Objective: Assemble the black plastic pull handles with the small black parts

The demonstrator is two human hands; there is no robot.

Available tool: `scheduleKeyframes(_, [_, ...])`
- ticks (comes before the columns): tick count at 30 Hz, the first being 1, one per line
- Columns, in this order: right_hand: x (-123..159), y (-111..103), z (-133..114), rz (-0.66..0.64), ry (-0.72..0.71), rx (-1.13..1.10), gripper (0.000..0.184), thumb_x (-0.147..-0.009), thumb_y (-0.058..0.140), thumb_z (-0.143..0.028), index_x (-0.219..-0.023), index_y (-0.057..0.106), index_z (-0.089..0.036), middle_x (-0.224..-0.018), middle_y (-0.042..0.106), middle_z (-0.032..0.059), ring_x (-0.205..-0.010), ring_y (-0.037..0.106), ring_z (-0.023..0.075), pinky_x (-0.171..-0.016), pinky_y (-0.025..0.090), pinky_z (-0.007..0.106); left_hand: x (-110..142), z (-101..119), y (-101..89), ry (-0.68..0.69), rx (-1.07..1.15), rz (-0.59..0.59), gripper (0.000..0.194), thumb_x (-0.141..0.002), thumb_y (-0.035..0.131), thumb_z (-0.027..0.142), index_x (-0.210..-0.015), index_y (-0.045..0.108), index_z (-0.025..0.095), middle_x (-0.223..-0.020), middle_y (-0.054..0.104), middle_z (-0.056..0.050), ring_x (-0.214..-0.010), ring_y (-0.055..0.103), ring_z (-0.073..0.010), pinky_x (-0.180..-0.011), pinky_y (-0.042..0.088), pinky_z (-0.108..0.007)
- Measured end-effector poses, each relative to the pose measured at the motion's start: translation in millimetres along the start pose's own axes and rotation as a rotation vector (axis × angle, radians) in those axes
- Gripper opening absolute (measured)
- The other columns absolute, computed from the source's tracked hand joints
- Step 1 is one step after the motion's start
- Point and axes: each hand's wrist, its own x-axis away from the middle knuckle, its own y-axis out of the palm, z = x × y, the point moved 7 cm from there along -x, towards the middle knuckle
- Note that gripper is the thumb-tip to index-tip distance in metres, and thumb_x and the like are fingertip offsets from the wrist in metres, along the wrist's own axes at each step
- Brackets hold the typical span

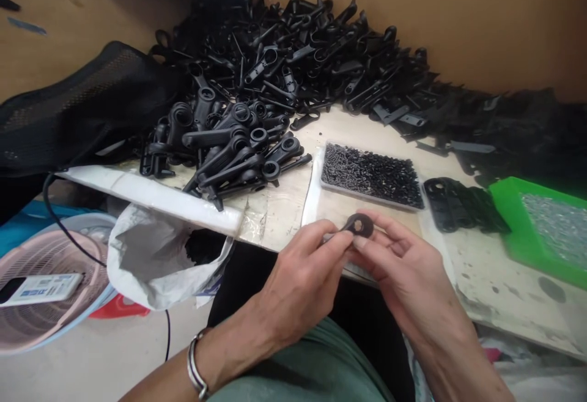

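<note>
A black plastic part with a ring-shaped end [362,225] is held up over the table's front edge, pinched between both hands. My left hand [305,270] grips it from the left, thumb and fingers closed. From the right, my right hand [397,255] has its fingertips closed on the ring end. Most of the part's length is hidden by my fingers. Just beyond the hands lies a shallow clear tray [367,197] full of tiny black pieces. To its right rest several flat black parts [458,203].
A large heap of black plastic parts [293,53] covers the back, with a nearer pile of ring-ended parts [238,145] at left. A green bin [513,206] of small shiny pieces stands right. Below left are a white sack [142,255] and a pink basket [27,322].
</note>
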Motion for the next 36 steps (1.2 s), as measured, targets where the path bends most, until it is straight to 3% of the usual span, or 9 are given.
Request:
scheduleKeyframes(3, [2, -1, -4, 0.008, -0.043, 0.021, 0.051, -0.053, 0.093, -0.023, -0.099, 0.073, -0.018, -0.090, 0.078, 0.0050, -0.083, 0.073, 0.0164, -0.072, 0.061, 0.023, 0, -1, 7.0, -0.016, 0.012, -0.130, 0.044, -0.094, 0.049, 0.004, -0.136, 0.051, 0.017, -0.122, 0.059, -0.011, -0.112, 0.060, -0.0175, -0.096, 0.055, -0.030])
scheduleKeyframes(7, [3, -2, -5, -0.010, -0.074, 0.052, 0.048, -0.056, 0.091, -0.024, -0.101, 0.073, -0.019, -0.090, 0.079, 0.0051, -0.084, 0.074, 0.0171, -0.075, 0.061, 0.023, 0, -1, 9.7, -0.047, 0.050, -0.189, 0.051, -0.094, 0.046, 0.003, -0.143, 0.044, 0.019, -0.126, 0.059, -0.011, -0.115, 0.060, -0.0174, -0.097, 0.055, -0.030])
scheduleKeyframes(11, [3, -5, -5, -0.034, -0.079, 0.053, 0.045, -0.060, 0.090, -0.025, -0.101, 0.074, -0.021, -0.092, 0.079, 0.0046, -0.087, 0.074, 0.0175, -0.076, 0.061, 0.023, 0, 0, 8.0, -0.087, 0.112, -0.150, 0.056, -0.095, 0.051, 0.007, -0.147, 0.038, 0.021, -0.133, 0.060, -0.009, -0.119, 0.060, -0.0159, -0.102, 0.052, -0.026])
scheduleKeyframes(15, [2, -6, -1, -0.098, -0.004, -0.014, 0.043, -0.064, 0.089, -0.028, -0.104, 0.075, -0.021, -0.098, 0.079, 0.0072, -0.085, 0.075, 0.0193, -0.076, 0.062, 0.028, -1, -3, 5.6, -0.173, 0.084, -0.094, 0.054, -0.095, 0.055, 0.015, -0.145, 0.037, 0.021, -0.123, 0.068, -0.007, -0.107, 0.068, -0.0155, -0.094, 0.057, -0.025])
scheduleKeyframes(20, [0, -10, 1, -0.135, 0.057, -0.071, 0.044, -0.069, 0.087, -0.032, -0.109, 0.075, -0.021, -0.101, 0.078, 0.0089, -0.080, 0.075, 0.0194, -0.075, 0.063, 0.031, -5, -2, 7.2, -0.160, 0.036, -0.101, 0.054, -0.093, 0.054, 0.012, -0.144, 0.039, 0.022, -0.118, 0.070, -0.006, -0.098, 0.071, -0.0165, -0.086, 0.059, -0.026])
scheduleKeyframes(27, [-6, -18, -1, -0.131, 0.018, -0.054, 0.041, -0.067, 0.087, -0.034, -0.104, 0.077, -0.020, -0.098, 0.078, 0.0091, -0.075, 0.075, 0.0205, -0.071, 0.064, 0.035, -10, 3, 13.5, -0.161, 0.067, -0.161, 0.055, -0.092, 0.053, 0.010, -0.144, 0.039, 0.022, -0.109, 0.073, -0.005, -0.088, 0.072, -0.0158, -0.077, 0.061, -0.026])
scheduleKeyframes(36, [-5, -16, -1, -0.160, -0.005, -0.042, 0.048, -0.069, 0.086, -0.032, -0.113, 0.072, -0.021, -0.107, 0.077, 0.0084, -0.094, 0.073, 0.0213, -0.081, 0.061, 0.032, -12, 1, 19.6, -0.147, -0.018, -0.144, 0.057, -0.092, 0.055, 0.012, -0.146, 0.038, 0.018, -0.113, 0.073, -0.008, -0.097, 0.072, -0.0192, -0.083, 0.062, -0.029])
